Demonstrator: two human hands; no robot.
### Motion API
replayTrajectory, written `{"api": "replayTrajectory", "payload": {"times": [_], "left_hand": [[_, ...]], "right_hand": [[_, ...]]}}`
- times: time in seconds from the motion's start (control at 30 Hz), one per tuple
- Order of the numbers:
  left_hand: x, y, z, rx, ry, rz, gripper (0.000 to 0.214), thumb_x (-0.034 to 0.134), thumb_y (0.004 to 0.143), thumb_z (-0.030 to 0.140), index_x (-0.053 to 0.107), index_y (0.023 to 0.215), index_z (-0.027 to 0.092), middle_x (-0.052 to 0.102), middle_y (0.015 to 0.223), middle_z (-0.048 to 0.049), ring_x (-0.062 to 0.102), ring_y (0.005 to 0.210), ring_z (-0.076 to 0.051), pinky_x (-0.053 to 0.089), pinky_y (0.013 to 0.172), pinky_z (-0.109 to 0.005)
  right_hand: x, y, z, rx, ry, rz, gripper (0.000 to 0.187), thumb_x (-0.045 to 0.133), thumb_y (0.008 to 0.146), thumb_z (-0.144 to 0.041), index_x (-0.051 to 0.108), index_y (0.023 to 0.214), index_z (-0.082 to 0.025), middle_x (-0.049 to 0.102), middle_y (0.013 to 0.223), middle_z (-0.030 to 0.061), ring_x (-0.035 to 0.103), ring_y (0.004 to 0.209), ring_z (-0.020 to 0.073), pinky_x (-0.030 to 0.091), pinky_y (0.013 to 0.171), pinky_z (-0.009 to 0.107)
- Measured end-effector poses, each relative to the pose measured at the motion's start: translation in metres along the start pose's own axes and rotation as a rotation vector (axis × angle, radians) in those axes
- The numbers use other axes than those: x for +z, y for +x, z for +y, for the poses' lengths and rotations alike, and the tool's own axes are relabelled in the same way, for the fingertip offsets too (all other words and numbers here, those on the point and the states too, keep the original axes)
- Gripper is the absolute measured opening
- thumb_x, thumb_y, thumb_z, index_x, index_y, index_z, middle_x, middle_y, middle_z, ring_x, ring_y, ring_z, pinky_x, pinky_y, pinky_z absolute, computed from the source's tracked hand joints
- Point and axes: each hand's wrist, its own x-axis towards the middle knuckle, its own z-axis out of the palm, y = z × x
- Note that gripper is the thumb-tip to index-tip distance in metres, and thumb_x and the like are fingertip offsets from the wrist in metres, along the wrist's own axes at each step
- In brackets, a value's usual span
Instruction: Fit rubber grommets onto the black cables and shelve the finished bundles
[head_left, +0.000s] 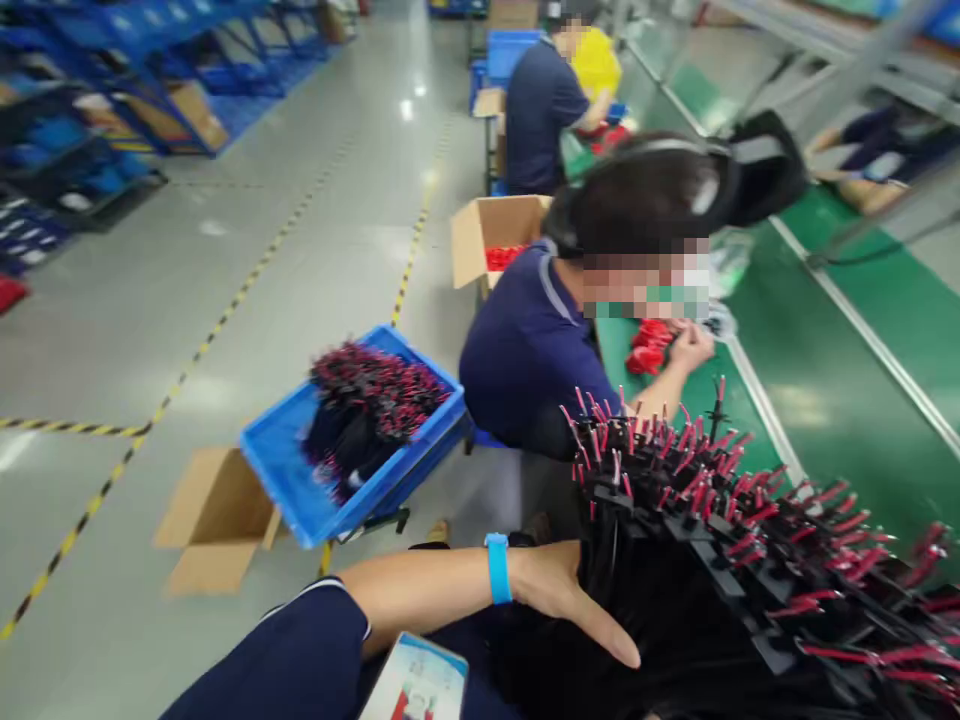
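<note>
A large bundle of black cables (675,620) with red and black stripped wire ends fills the lower right. My left hand (562,590), wearing a bright blue wristband (498,568), presses against the bundle's left side. Its thumb lies across the black cables, and the other fingers are hidden behind them. Small black connector pieces show near the wire ends. My right hand cannot be made out; the bundle and the bottom edge of the picture cover that area.
A blue crate (277,450) holds more cable bundles, beside an open cardboard box (217,520) on the floor. A seated co-worker (525,340) handles red parts at a green conveyor bench (810,350). Another person (536,120) works farther back. Shelving (202,60) lines the left.
</note>
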Motion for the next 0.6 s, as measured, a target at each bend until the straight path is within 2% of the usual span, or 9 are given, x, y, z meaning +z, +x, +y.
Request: {"api": "replayTrajectory", "payload": {"times": [0.07, 0.13, 0.23, 0.3, 0.4, 0.47, 0.53, 0.6], "left_hand": [[-0.009, -0.058, 0.006, 0.037, -0.012, 0.123, 0.076, 0.101, 0.042, 0.05, 0.076, 0.104, 0.015, 0.075, 0.107, -0.0037, 0.067, 0.115, -0.03, 0.045, 0.115, -0.052], [-0.02, -0.107, 0.012, 0.105, 0.005, 0.264, 0.078, 0.1, 0.042, 0.054, 0.075, 0.105, 0.015, 0.075, 0.106, -0.004, 0.067, 0.114, -0.03, 0.047, 0.113, -0.052], [-0.039, -0.169, 0.026, 0.238, 0.056, 0.429, 0.081, 0.096, 0.049, 0.06, 0.074, 0.113, 0.016, 0.074, 0.113, -0.0077, 0.065, 0.119, -0.033, 0.048, 0.111, -0.052], [-0.055, -0.207, 0.041, 0.285, 0.131, 0.525, 0.081, 0.094, 0.052, 0.062, 0.074, 0.115, 0.016, 0.074, 0.118, -0.0094, 0.065, 0.12, -0.033, 0.048, 0.111, -0.05], [-0.085, -0.26, 0.07, 0.273, 0.243, 0.633, 0.079, 0.094, 0.051, 0.064, 0.076, 0.11, 0.016, 0.076, 0.114, -0.0089, 0.066, 0.116, -0.032, 0.049, 0.109, -0.048], [-0.108, -0.292, 0.089, 0.243, 0.27, 0.668, 0.077, 0.094, 0.046, 0.064, 0.077, 0.102, 0.014, 0.078, 0.104, -0.0084, 0.069, 0.108, -0.032, 0.052, 0.104, -0.048], [-0.136, -0.321, 0.103, 0.21, 0.284, 0.675, 0.078, 0.096, 0.041, 0.062, 0.077, 0.099, 0.013, 0.079, 0.099, -0.0088, 0.071, 0.103, -0.033, 0.053, 0.101, -0.049], [-0.166, -0.347, 0.112, 0.158, 0.307, 0.664, 0.081, 0.097, 0.035, 0.06, 0.078, 0.099, 0.013, 0.08, 0.099, -0.0096, 0.072, 0.102, -0.034, 0.054, 0.099, -0.05]], "right_hand": [[0.031, -0.02, -0.008, -0.041, -0.003, -0.079, 0.044, 0.063, 0.098, -0.051, 0.063, 0.132, -0.023, 0.063, 0.138, 0.0102, 0.063, 0.119, 0.0273, 0.058, 0.097, 0.049], [0.06, -0.028, -0.016, -0.079, -0.004, -0.14, 0.058, 0.069, 0.091, -0.061, 0.063, 0.134, -0.022, 0.067, 0.133, 0.0114, 0.065, 0.121, 0.0312, 0.056, 0.099, 0.052], [0.113, -0.021, -0.033, -0.088, 0.05, -0.241, 0.099, 0.082, 0.059, -0.081, 0.065, 0.133, -0.018, 0.074, 0.121, 0.0162, 0.066, 0.12, 0.0432, 0.056, 0.096, 0.056], [0.158, -0.014, -0.051, -0.074, 0.16, -0.333, 0.112, 0.088, 0.043, -0.081, 0.066, 0.131, -0.014, 0.075, 0.117, 0.0199, 0.065, 0.121, 0.0466, 0.055, 0.098, 0.056], [0.235, -0.015, -0.085, -0.175, 0.313, -0.446, 0.111, 0.09, 0.045, -0.076, 0.063, 0.133, -0.014, 0.073, 0.123, 0.0207, 0.06, 0.129, 0.0435, 0.049, 0.108, 0.057], [0.283, -0.022, -0.103, -0.255, 0.367, -0.466, 0.107, 0.089, 0.05, -0.075, 0.062, 0.135, -0.015, 0.072, 0.126, 0.0192, 0.058, 0.132, 0.0406, 0.046, 0.111, 0.057], [0.325, -0.033, -0.111, -0.303, 0.39, -0.449, 0.104, 0.086, 0.055, -0.075, 0.06, 0.135, -0.015, 0.071, 0.128, 0.0182, 0.057, 0.134, 0.0381, 0.046, 0.113, 0.056], [0.362, -0.043, -0.106, -0.309, 0.386, -0.41, 0.102, 0.086, 0.057, -0.073, 0.059, 0.136, -0.014, 0.07, 0.128, 0.018, 0.057, 0.134, 0.0365, 0.045, 0.114, 0.055]]}}
